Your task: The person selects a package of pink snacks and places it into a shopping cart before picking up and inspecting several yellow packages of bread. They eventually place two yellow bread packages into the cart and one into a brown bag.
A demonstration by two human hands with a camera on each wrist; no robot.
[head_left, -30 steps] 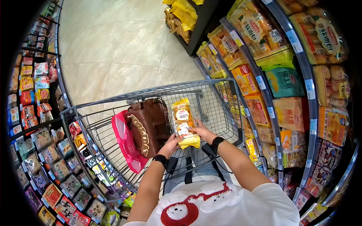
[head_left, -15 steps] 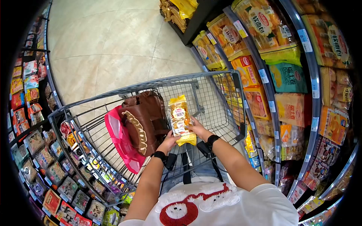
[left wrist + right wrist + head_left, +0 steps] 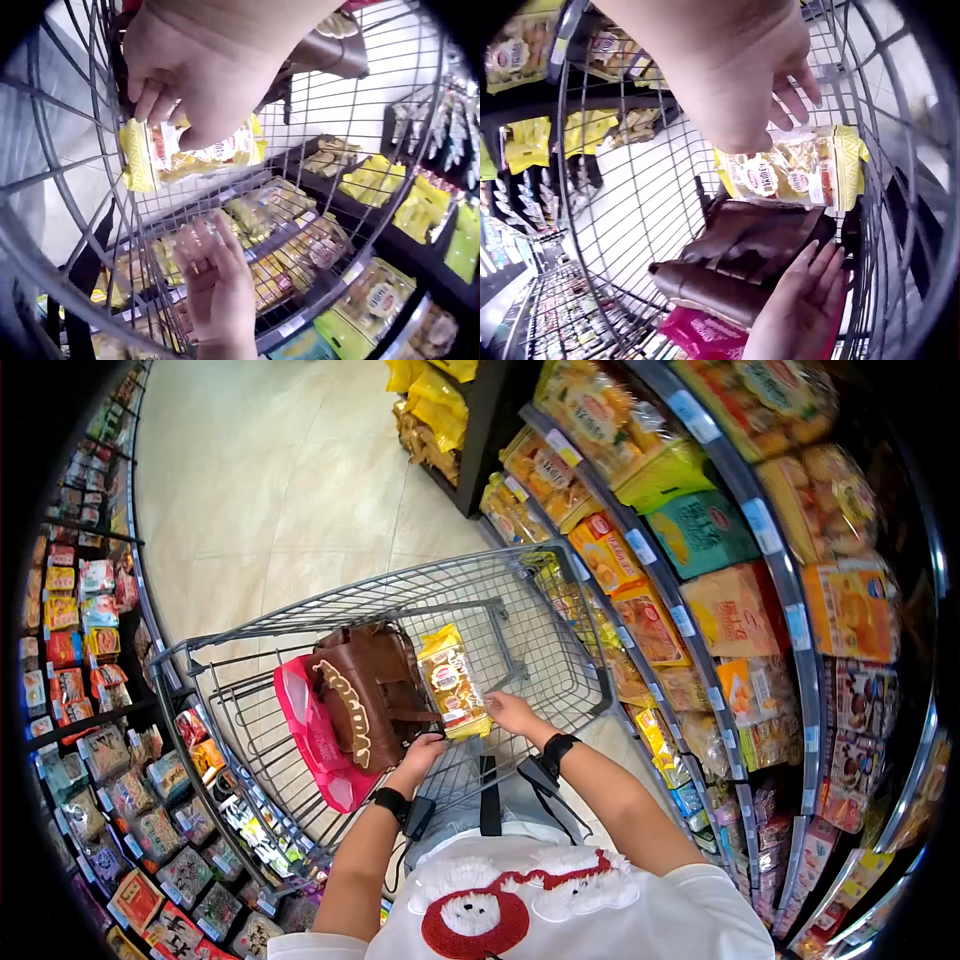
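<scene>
A yellow, clear-fronted bread package [image 3: 452,682] lies in the shopping cart, right beside a brown leather bag [image 3: 388,678]. My left hand [image 3: 420,755] is by the package's near left corner and the brown bag; the right wrist view shows its fingers extended and apart from the package. To the package's right is my right hand [image 3: 514,714], its fingers loosely extended in the right wrist view and grasping nothing. Both palms face inward over the cart. A pink bag [image 3: 325,775] sits under the brown bag's left side.
The wire cart's rim [image 3: 370,597] surrounds the work. Shelves of packaged bread [image 3: 705,532] rise close along the right; racks of small snack packs [image 3: 70,610] line the left. Beyond the cart stretches a tiled floor [image 3: 250,490], with a dark display stand [image 3: 484,435] at the far right.
Both hands held the bread package over the cart; they have let go and drawn apart. The package now lies lower, against the brown bag. The head view has shifted slightly.
</scene>
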